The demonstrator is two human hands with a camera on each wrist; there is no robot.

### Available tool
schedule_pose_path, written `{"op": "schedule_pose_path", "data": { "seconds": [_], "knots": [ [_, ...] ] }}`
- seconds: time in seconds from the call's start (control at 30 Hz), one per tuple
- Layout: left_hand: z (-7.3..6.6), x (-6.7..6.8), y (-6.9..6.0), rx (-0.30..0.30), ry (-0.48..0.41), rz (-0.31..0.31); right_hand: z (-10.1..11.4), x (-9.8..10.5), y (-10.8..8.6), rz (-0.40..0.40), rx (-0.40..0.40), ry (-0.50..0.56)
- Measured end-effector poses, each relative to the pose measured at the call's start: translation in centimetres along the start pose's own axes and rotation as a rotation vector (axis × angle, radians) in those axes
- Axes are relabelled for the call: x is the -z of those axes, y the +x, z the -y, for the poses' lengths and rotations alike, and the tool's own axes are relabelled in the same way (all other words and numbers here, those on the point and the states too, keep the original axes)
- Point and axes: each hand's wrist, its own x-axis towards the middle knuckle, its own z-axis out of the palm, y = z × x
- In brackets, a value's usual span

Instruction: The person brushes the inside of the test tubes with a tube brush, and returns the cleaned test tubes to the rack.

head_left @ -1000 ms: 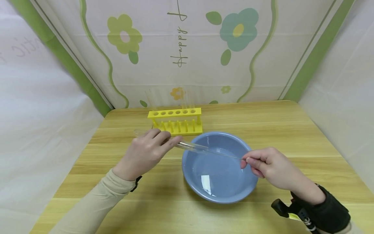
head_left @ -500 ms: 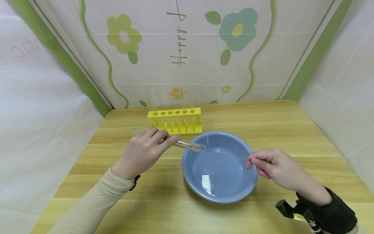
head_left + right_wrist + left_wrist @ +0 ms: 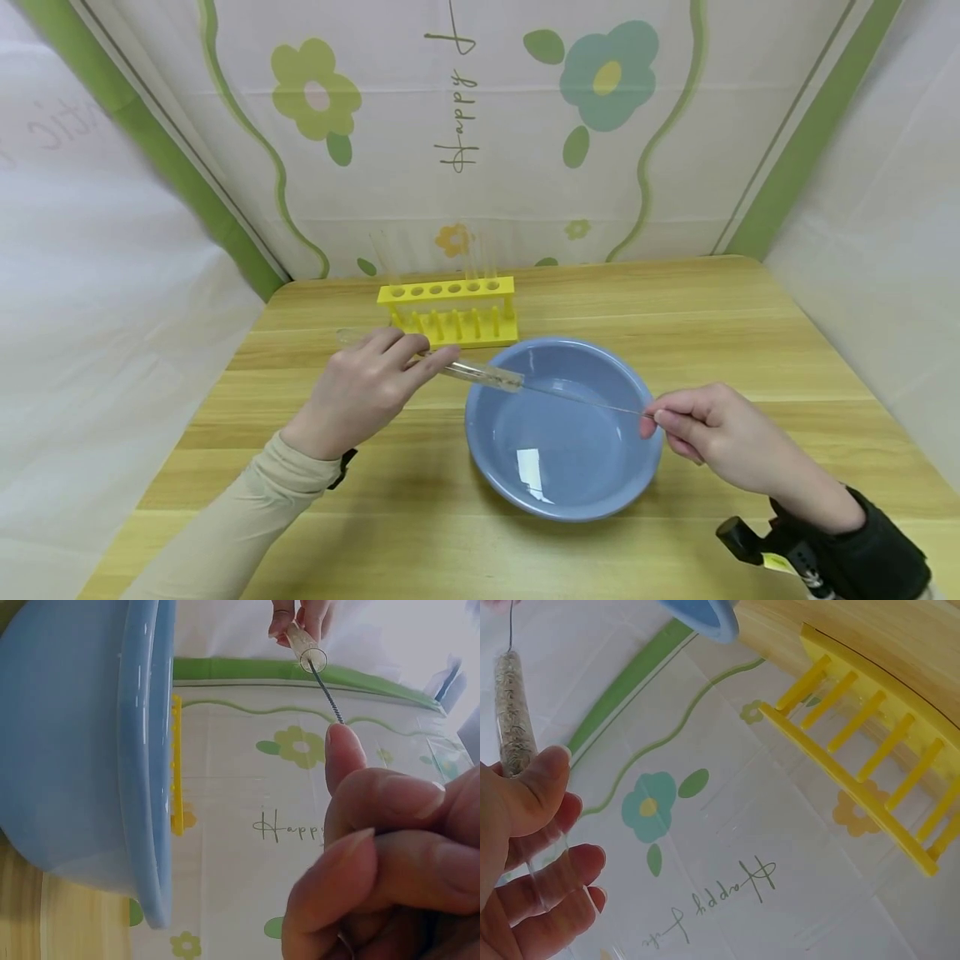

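My left hand (image 3: 367, 379) grips a clear glass test tube (image 3: 504, 380) that slants over the blue basin (image 3: 480, 454), its mouth toward the right. Inside the tube, near the mouth, are the pale bristles of a test tube brush (image 3: 514, 709). The brush's thin twisted wire stem runs out of the mouth to my right hand (image 3: 723, 429), which pinches it between thumb and fingertips beside the basin's right rim. In the left wrist view, thumb and fingers wrap round the tube. The end of the stem is hidden in the right fingers.
Behind the basin stands a yellow test tube rack (image 3: 468, 340) with several clear tubes upright in it. Water with a bright reflection appears to lie in the basin. The wooden table (image 3: 675, 317) meets a flower-printed cloth at the back; white cloth hangs on both sides.
My right hand has moved right and slightly toward me, drawing the brush along the tube so its bristles come nearer the mouth. The left hand has shifted slightly left with the tube.
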Motion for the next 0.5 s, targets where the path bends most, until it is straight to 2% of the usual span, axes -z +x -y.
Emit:
{"op": "schedule_pose_path", "data": {
  "seconds": [0.37,0.5],
  "knots": [
    [0.04,-0.02,-0.06,-0.003,0.005,0.022,-0.21,0.11,-0.37,-0.004,0.011,-0.008],
    [0.06,-0.12,-0.07,-0.005,0.007,0.012,-0.27,0.14,-0.49,-0.003,0.0,-0.008]
  ]
}}
